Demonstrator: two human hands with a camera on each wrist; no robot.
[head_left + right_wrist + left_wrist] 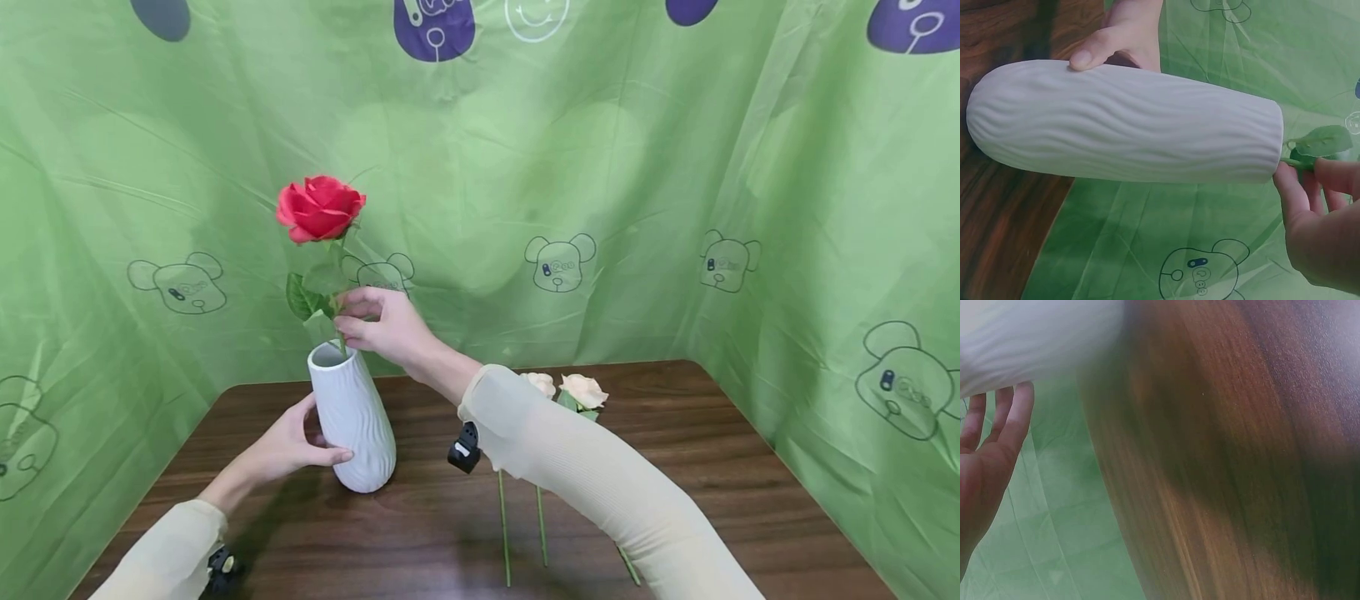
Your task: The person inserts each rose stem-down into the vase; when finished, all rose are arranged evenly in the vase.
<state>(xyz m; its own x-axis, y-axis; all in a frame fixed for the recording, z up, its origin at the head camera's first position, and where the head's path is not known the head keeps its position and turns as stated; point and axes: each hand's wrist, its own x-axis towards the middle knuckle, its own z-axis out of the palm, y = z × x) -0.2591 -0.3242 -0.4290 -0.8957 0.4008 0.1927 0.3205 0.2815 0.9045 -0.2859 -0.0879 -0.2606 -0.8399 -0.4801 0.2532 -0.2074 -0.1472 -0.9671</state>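
A white vase [352,425] with a wavy ribbed surface stands on the table. My left hand [288,442] holds its lower left side, thumb in front and fingers behind. A red rose [321,208] with green leaves rises above the vase, its stem down in the mouth. Just over the rim, my right hand [386,325] pinches that stem between thumb and fingers. In the right wrist view the vase [1129,125] lies across the picture, with the right hand [1322,231] at its mouth. How deep the stem reaches is hidden inside the vase.
Pale cream roses [585,390] lie on the dark wooden table [427,533], partly hidden under my right forearm; several green stems [542,525] show below the sleeve. A green printed cloth [480,167] hangs behind and at both sides.
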